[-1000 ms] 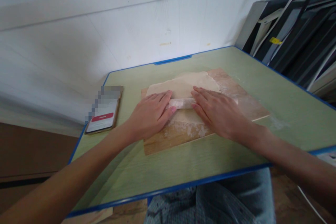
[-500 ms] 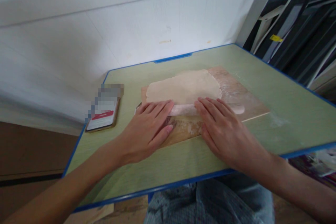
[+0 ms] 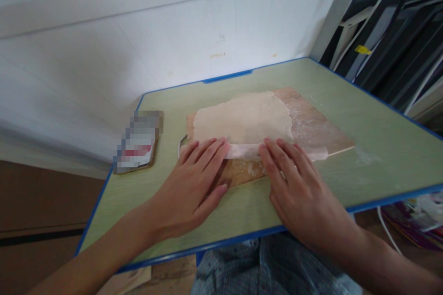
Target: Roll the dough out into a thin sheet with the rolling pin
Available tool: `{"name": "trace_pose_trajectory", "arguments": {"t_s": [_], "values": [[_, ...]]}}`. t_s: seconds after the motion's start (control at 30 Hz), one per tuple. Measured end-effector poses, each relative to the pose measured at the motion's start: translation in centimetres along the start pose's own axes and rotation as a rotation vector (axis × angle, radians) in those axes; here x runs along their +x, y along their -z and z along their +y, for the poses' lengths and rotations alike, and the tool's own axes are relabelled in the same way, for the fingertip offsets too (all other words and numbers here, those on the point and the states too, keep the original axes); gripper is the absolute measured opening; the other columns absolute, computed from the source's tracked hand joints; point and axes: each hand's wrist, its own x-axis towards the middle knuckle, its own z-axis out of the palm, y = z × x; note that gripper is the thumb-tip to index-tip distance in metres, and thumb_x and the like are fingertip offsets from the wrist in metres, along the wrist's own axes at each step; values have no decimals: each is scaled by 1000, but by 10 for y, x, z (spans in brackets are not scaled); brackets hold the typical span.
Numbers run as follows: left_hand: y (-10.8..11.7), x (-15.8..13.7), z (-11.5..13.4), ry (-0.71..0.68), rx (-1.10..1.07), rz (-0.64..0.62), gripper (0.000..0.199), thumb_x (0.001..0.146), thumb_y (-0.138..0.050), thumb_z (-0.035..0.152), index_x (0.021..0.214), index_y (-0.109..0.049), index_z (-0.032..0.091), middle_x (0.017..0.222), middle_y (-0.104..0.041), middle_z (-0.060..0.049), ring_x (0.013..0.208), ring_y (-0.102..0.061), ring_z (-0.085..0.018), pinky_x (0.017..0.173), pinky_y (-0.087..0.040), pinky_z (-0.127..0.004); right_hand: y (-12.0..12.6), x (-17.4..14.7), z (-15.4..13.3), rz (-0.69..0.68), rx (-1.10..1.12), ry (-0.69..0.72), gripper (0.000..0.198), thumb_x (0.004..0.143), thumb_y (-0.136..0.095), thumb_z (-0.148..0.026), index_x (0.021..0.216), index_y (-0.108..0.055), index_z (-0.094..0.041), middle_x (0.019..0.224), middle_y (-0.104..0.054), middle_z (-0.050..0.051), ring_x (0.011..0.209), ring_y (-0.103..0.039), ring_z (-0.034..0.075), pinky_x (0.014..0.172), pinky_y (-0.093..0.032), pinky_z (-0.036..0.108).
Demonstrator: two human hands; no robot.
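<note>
A floury rolling pin lies crosswise at the near edge of a flat sheet of pale dough. On the pin's left part rests my left hand, fingers stretched out flat over it and thumb apart. My right hand lies on the right part, its fingers also extended over the pin, whose right end sticks out past them. Beneath the dough is a wooden board, dusted with flour on its right side. My fingers hide parts of the pin.
The board sits on a light green table with a blue rim. A phone lies at the left edge, its screen partly blurred out. A white wall stands behind. Dark panels and cables lean at the right.
Both hands have drawn the rolling pin a little toward me, off more of the dough's near part. The dough sheet and board look the same.
</note>
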Motion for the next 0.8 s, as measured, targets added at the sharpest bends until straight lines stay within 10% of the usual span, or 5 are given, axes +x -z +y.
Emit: {"name": "trace_pose_trajectory", "arguments": {"t_s": [0.3, 0.8], "values": [[-8, -9, 5, -5, 100, 39, 62, 95, -32, 42, 143, -22, 5, 149, -32, -18, 140, -23, -26, 113, -18, -46, 0, -6, 10, 10, 112, 43, 50, 84, -38, -8, 132, -43, 4, 138, -46, 23, 129, -40, 35, 102, -41, 52], [3, 24, -24, 131, -6, -79, 52, 93, -38, 33, 139, -30, 11, 141, -45, -16, 125, -48, -25, 100, -44, -41, -41, 108, 116, -189, 405, 188, 48, 96, -30, -37, 130, -51, -10, 138, -50, 16, 129, -43, 24, 108, -28, 52]]}}
